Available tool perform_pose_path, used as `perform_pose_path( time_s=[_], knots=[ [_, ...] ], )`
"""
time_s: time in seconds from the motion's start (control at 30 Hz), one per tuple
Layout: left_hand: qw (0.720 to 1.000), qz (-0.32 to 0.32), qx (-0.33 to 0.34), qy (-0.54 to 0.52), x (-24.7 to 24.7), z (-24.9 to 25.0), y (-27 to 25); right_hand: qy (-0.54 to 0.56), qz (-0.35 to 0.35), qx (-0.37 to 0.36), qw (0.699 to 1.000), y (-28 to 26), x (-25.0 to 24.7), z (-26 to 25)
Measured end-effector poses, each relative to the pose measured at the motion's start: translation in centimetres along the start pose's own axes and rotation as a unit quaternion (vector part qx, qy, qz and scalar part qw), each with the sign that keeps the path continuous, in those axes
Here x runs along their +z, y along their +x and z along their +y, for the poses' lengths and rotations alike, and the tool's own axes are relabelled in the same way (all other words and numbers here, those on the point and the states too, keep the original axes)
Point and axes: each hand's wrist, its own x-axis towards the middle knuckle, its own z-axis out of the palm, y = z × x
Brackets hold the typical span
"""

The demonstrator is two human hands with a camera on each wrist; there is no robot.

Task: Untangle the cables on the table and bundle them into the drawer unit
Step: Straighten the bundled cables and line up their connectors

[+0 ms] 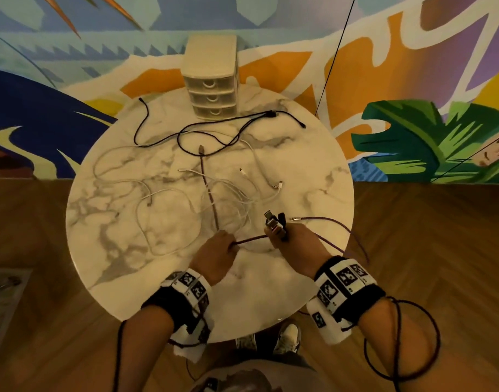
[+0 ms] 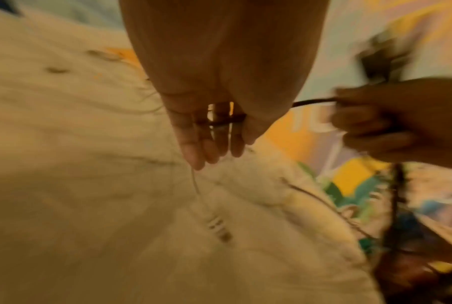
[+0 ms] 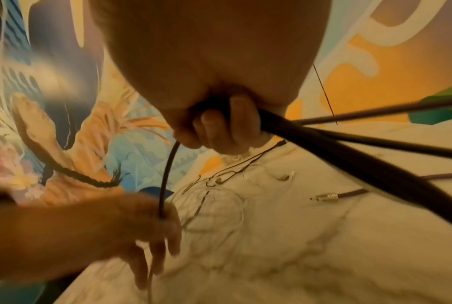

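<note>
A purple braided cable stretches between my two hands near the front of the round marble table. My left hand pinches it; from there it runs up the table to a plug near the middle. My right hand is curled round gathered loops of the same cable, with plugs sticking up from the fist. In the right wrist view the cable drops from my right hand into my left hand. The left wrist view is blurred: my left hand with the cable crossing it. The cream drawer unit stands at the back, drawers closed.
Black cables lie tangled in front of the drawer unit. White cables loop over the table's middle and left. A metal-tipped purple end lies beside my right hand, its loop hanging past the table's right edge. Wooden floor surrounds the table.
</note>
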Motion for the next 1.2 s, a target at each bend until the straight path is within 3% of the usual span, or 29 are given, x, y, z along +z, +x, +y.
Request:
perform_pose_path(
  time_s=[0.1, 0.2, 0.27, 0.33, 0.4, 0.47, 0.6, 0.7, 0.83, 0.93, 1.0, 1.07, 1.13, 1.2],
  knots=[
    [0.995, 0.086, -0.039, -0.025, -1.5, -2.5, 1.9, 0.087, 0.058, 0.005, 0.994, -0.3, -1.7, -0.2],
    [0.979, 0.196, -0.002, -0.050, -4.0, -2.2, 3.2, 0.157, 0.104, -0.003, 0.982, -0.1, -2.6, 0.5],
    [0.984, 0.175, 0.013, -0.036, -3.7, -2.5, 3.5, 0.203, 0.135, -0.001, 0.970, 0.0, -2.6, 1.1],
    [0.992, 0.123, -0.015, -0.015, -2.8, -3.5, 3.5, 0.255, 0.172, 0.011, 0.951, 0.0, -3.1, 1.5],
    [0.988, 0.146, -0.041, -0.028, -2.7, -4.3, 3.5, 0.278, 0.207, 0.017, 0.938, -0.1, -4.0, 2.3],
    [0.979, 0.197, -0.038, -0.047, -3.1, -4.5, 3.5, 0.267, 0.224, 0.003, 0.937, -0.5, -4.6, 3.2],
    [0.991, 0.134, -0.025, -0.013, -2.4, -5.2, 3.1, 0.217, 0.211, 0.002, 0.953, -0.3, -4.0, 4.2],
    [0.987, 0.157, -0.023, -0.013, -2.4, -4.6, 2.5, 0.218, 0.193, 0.009, 0.957, -0.1, -3.2, 4.9],
    [0.994, 0.076, -0.027, 0.074, -2.1, -2.5, 0.8, 0.211, 0.215, 0.037, 0.953, 0.4, -3.0, 5.3],
    [0.987, 0.130, 0.040, 0.090, -2.1, -0.7, -0.5, 0.190, 0.249, -0.004, 0.950, 0.5, -2.6, 4.1],
    [0.979, 0.154, 0.085, 0.104, -2.1, 0.8, -1.2, 0.142, 0.227, -0.034, 0.963, 0.3, -1.7, 2.9],
    [0.977, 0.159, 0.108, 0.097, -2.1, 2.1, -1.5, 0.081, 0.139, -0.047, 0.986, 0.1, -0.6, 1.7],
    [0.984, 0.141, 0.089, 0.067, -1.7, 2.6, -1.2, 0.018, 0.031, -0.033, 0.999, 0.1, 0.4, 1.0],
    [0.987, 0.138, 0.083, 0.022, -1.0, 2.1, -0.5, -0.016, -0.015, -0.013, 1.000, 0.2, 0.8, 0.8]
  ],
)
